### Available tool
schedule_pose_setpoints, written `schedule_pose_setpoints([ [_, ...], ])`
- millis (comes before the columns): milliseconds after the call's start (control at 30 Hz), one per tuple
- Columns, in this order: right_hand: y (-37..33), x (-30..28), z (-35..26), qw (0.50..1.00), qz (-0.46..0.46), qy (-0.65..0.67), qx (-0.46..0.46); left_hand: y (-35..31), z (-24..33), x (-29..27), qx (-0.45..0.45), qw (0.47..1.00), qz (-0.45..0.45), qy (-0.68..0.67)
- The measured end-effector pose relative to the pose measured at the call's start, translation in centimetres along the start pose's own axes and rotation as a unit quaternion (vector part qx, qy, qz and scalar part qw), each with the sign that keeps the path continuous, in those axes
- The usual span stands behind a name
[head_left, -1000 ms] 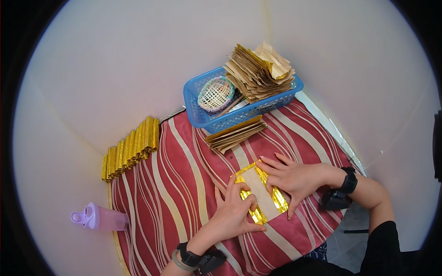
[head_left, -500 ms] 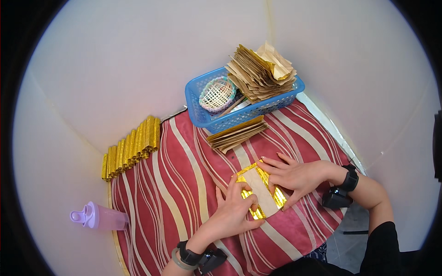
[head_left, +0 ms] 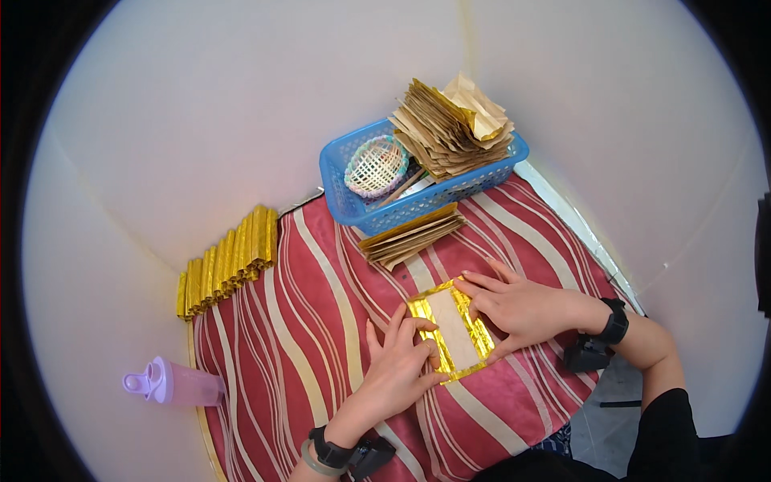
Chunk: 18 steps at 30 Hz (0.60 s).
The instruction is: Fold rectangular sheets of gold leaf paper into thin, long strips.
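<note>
A sheet of gold foil paper (head_left: 454,331) lies on the cloth in front of me, its left and right sides folded inward. A pale tan strip shows down its middle, between shiny gold bands. My left hand (head_left: 395,359) holds the left folded side, fingers bent, thumb near the lower corner. Along the right side, my right hand (head_left: 518,309) grips the fold, with fingertips at the far corner and the thumb at the near one. Just beyond the sheet rests a small stack of folded tan paper (head_left: 414,233) with gold showing.
A blue plastic basket (head_left: 341,173) at the back holds a thick paper stack (head_left: 454,128) and a small woven basket (head_left: 377,166). Rolled gold paper tubes (head_left: 229,259) stand in a row at left. A purple bottle (head_left: 181,382) lies beside the striped cloth (head_left: 321,321). Pale walls enclose the table.
Both hands have shifted slightly on the gold paper. My left hand's fingers have opened a little from its left fold, and the gold border along the near edge shows more.
</note>
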State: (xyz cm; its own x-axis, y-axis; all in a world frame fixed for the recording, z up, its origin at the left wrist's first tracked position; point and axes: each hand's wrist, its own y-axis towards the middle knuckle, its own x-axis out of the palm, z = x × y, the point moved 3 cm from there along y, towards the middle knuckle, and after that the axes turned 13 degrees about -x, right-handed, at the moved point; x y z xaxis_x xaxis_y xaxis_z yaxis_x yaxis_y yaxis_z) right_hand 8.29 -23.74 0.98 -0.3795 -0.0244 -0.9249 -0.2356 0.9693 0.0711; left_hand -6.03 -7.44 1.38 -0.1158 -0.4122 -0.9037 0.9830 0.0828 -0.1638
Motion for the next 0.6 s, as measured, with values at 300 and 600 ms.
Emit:
schedule_pose_setpoints([
  [300,-0.2,0.6,-1.8,0.960,0.067,-0.239,0.130,-0.9,2.3,0.1,0.144,0.959,0.230,0.080],
  [600,-1.2,-0.4,-2.2,0.954,0.137,-0.237,0.122,-2.0,3.7,1.5,0.164,0.912,0.275,0.256],
])
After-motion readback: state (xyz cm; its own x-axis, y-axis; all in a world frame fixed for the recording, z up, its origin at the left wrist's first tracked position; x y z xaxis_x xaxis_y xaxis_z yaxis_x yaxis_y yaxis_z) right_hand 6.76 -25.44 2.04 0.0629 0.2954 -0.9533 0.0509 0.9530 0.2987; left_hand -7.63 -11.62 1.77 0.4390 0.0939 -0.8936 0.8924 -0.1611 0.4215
